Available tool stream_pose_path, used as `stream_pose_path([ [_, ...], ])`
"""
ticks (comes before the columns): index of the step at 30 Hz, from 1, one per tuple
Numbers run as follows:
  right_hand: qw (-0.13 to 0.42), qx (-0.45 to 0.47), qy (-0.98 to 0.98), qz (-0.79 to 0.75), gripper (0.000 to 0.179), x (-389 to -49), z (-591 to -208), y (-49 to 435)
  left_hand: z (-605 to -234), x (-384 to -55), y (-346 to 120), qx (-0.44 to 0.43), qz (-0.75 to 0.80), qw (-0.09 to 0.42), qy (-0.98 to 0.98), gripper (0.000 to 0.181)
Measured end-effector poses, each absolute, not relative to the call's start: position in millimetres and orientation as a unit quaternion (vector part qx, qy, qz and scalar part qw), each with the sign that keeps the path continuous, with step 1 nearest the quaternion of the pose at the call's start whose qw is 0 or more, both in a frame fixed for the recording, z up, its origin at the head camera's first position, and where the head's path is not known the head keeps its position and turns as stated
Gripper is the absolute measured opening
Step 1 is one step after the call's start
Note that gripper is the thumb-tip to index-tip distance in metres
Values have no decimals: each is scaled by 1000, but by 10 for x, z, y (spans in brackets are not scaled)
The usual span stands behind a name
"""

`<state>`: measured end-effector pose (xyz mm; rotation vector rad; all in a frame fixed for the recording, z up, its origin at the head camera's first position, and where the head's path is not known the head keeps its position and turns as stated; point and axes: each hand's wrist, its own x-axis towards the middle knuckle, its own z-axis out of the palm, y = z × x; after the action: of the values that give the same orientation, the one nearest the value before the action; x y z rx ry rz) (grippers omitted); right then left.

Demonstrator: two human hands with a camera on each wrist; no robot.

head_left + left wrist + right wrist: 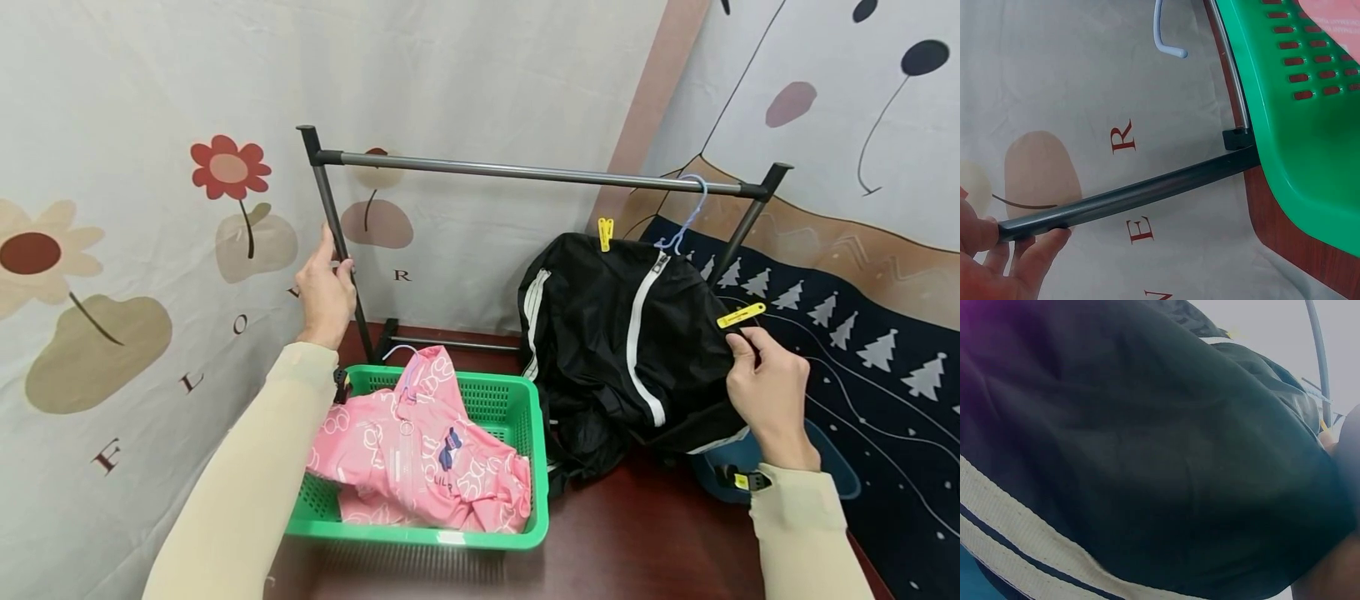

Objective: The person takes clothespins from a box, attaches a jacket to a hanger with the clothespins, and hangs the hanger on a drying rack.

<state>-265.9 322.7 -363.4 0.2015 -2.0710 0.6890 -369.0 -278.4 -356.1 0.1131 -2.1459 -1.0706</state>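
My left hand (pixel 327 292) holds the left upright of a dark metal clothes rack (pixel 327 200), thumb on one side and fingers on the other; the left wrist view shows this upright (pixel 1141 192) closely. A black jacket (pixel 600 333) with white zips and trim hangs at the rack's right end from a light blue hanger (pixel 692 218). One yellow clothespin (pixel 605 235) stands on its left shoulder. At the right shoulder, my right hand (pixel 772 392) pinches the cloth just below another yellow clothespin (pixel 741 315). In the right wrist view, the jacket (pixel 1147 437) covers most of that hand.
A green basket (pixel 420 537) in front of the rack holds a pink hooded jacket (pixel 420 450) on a hanger. Behind the black jacket's lower right side sits a blue container (pixel 836 462). Printed cloth (pixel 480 75) backs the dark red table (pixel 622 542).
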Motion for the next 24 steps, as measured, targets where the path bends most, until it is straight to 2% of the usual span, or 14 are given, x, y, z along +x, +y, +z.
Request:
stream_pose_path([
  [11, 424, 73, -855, 289, 18, -2648, -3653, 3263, -3570, -3710, -2792, 53, -413, 357, -836, 76],
  [24, 412, 65, -859, 298, 23, -2623, -3653, 3288, -3548, -3688, -2778, 50, -412, 359, -836, 77],
])
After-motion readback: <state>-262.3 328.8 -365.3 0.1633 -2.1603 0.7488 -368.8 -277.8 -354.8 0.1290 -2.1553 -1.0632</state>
